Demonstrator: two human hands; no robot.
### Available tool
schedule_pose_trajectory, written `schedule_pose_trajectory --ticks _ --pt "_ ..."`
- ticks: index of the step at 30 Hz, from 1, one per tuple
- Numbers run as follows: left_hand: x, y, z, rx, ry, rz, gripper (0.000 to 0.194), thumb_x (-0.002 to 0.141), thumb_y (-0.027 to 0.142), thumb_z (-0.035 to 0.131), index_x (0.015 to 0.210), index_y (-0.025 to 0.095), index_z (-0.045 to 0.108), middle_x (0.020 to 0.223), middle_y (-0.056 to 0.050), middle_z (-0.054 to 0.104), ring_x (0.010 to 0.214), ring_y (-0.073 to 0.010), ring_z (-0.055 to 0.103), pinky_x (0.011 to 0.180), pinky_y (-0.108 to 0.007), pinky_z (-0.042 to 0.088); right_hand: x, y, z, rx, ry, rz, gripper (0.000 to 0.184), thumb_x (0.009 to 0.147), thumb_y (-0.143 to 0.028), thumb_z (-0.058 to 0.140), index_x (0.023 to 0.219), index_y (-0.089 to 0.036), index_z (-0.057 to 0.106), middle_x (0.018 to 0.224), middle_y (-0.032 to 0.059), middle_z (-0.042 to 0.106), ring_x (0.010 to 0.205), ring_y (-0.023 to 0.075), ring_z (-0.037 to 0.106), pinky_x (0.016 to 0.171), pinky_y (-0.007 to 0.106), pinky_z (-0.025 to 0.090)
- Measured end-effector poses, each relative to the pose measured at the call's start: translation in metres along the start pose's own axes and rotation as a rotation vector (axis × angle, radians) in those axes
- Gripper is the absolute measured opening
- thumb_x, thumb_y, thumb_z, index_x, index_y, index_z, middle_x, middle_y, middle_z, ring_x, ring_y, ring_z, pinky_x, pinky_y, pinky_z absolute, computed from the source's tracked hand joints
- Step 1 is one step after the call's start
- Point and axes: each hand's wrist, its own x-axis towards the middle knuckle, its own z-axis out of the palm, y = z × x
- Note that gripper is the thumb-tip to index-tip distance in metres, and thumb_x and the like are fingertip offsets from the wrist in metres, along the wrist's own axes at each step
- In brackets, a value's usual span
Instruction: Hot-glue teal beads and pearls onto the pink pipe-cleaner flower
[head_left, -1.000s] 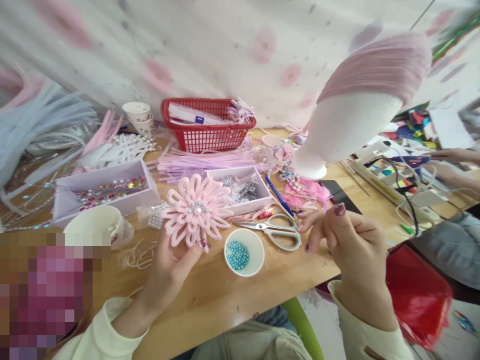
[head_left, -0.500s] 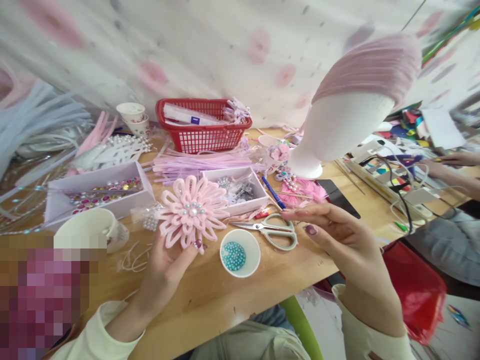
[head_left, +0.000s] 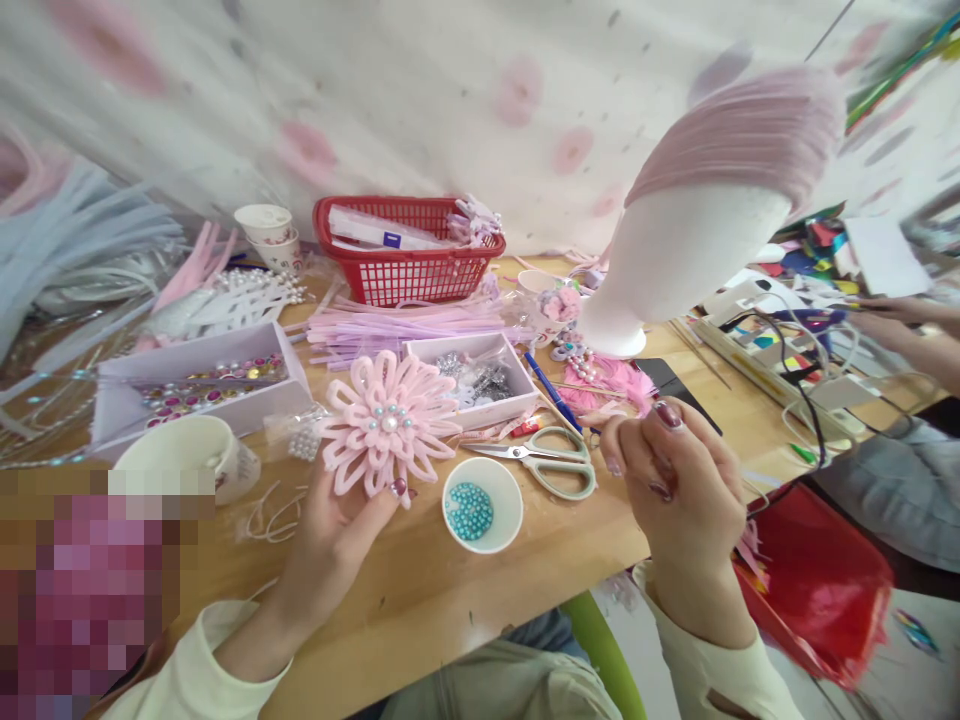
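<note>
My left hand (head_left: 337, 535) pinches a pink pipe-cleaner flower (head_left: 365, 440) between thumb and fingers. White and light blue beads form the flower's middle, which faces up toward me. Right of the flower, a paper cup (head_left: 506, 500) holds turquoise beads (head_left: 469, 512). My right hand (head_left: 686, 490) is raised over the table's front edge with its fingers curled in, and nothing shows in it. Scissors with pale handles (head_left: 564, 465) lie between the cup and that hand, blades partly apart. A blue pen (head_left: 553, 392) lies behind them.
At the back stands a red basket (head_left: 420, 275). A white mannequin head (head_left: 694, 240) wears a pink cap. White boxes (head_left: 199, 370) with beads, pink and lilac pipe cleaners (head_left: 405, 330) and a cup (head_left: 187, 450) lie around. On the right are a power strip with cables and another person's hand (head_left: 900, 325).
My right hand has gone from stretched fingers to a curled fist, turning upright. My left hand and the flower have hardly moved. The other person's hand has shifted slightly.
</note>
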Motion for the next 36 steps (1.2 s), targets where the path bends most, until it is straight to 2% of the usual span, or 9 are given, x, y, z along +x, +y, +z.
schedule_pose_trajectory --ticks 9,13,15,19,24,28,31,33,36 --pt "-0.001 0.002 0.002 -0.036 -0.006 -0.008 0.039 0.088 0.027 0.072 0.122 0.025 0.054 0.125 -0.003 0.071 0.118 -0.0243 0.07 0.097 -0.039 0.062 0.008 0.006 0.005 0.055 -0.029 0.111 0.058 0.098 -0.047 0.071 0.049 -0.025 0.047 0.036 -0.0049 0.038 0.051 0.0162 0.054 0.079 0.036 0.061" --pt "-0.001 0.003 0.002 -0.006 -0.01 -0.022 0.039 0.088 0.028 0.071 0.122 0.025 0.054 0.123 -0.004 0.072 0.116 -0.0248 0.07 0.096 -0.039 0.062 0.005 0.013 -0.002 0.03 -0.057 0.141 0.02 0.09 -0.045 0.082 0.081 -0.028 0.078 0.077 0.0009 0.08 0.08 0.0205 0.078 0.083 0.036 0.066" --pt "0.0 0.003 0.002 -0.014 -0.008 -0.013 0.038 0.088 0.028 0.071 0.122 0.025 0.054 0.123 -0.003 0.071 0.117 -0.0243 0.07 0.099 -0.039 0.061 0.002 0.018 -0.007 -0.016 -0.058 0.147 0.015 0.09 -0.038 0.083 0.103 -0.031 0.082 0.101 0.0019 0.084 0.096 0.0218 0.081 0.089 0.036 0.067" --pt "0.0 0.001 0.001 -0.014 -0.018 -0.003 0.039 0.089 0.029 0.071 0.124 0.024 0.055 0.125 -0.005 0.072 0.116 -0.0254 0.07 0.101 -0.041 0.06 -0.002 0.022 -0.012 -0.077 -0.054 0.138 0.02 0.091 -0.035 0.082 0.11 -0.031 0.082 0.108 0.0039 0.083 0.102 0.0253 0.081 0.092 0.041 0.068" --pt "0.0 0.0 0.001 -0.019 -0.005 -0.014 0.036 0.088 0.028 0.073 0.12 0.025 0.057 0.126 -0.005 0.073 0.119 -0.0267 0.071 0.101 -0.042 0.061 -0.001 0.02 -0.008 -0.119 -0.009 0.12 0.012 0.085 -0.036 0.088 0.091 -0.027 0.083 0.083 0.0026 0.083 0.081 0.0242 0.081 0.079 0.038 0.069" --pt "-0.001 0.001 0.002 -0.021 -0.001 -0.023 0.036 0.087 0.028 0.073 0.119 0.025 0.057 0.122 -0.004 0.074 0.115 -0.0251 0.071 0.098 -0.04 0.062 0.003 0.02 -0.005 -0.098 -0.027 0.083 0.049 0.094 -0.057 0.073 0.056 -0.028 0.07 0.066 0.0019 0.077 0.09 0.0254 0.081 0.094 0.043 0.066" --pt "-0.001 0.002 0.002 -0.016 0.011 -0.025 0.036 0.087 0.026 0.071 0.12 0.026 0.055 0.122 -0.003 0.074 0.115 -0.0244 0.072 0.097 -0.039 0.062 0.005 0.023 -0.005 -0.082 -0.088 0.08 0.015 0.09 -0.04 0.082 0.105 -0.035 0.081 0.133 0.0008 0.076 0.135 0.026 0.065 0.112 0.048 0.057" --pt "-0.001 0.001 0.002 -0.01 0.004 -0.019 0.035 0.087 0.027 0.071 0.119 0.026 0.056 0.124 -0.003 0.074 0.117 -0.0252 0.071 0.099 -0.04 0.062 0.005 0.024 -0.005 -0.022 -0.155 0.085 0.073 0.082 -0.025 0.089 0.145 -0.047 0.059 0.156 -0.0011 0.059 0.15 0.0257 0.05 0.116 0.052 0.054" --pt "0.0 -0.001 0.001 -0.031 -0.01 -0.018 0.041 0.087 0.028 0.073 0.124 0.025 0.056 0.129 -0.005 0.072 0.122 -0.0273 0.07 0.099 -0.042 0.063 0.004 0.023 -0.004 0.079 -0.206 0.138 0.072 0.089 -0.027 0.083 0.151 -0.046 0.051 0.153 0.0016 0.062 0.149 0.0267 0.052 0.114 0.054 0.055"
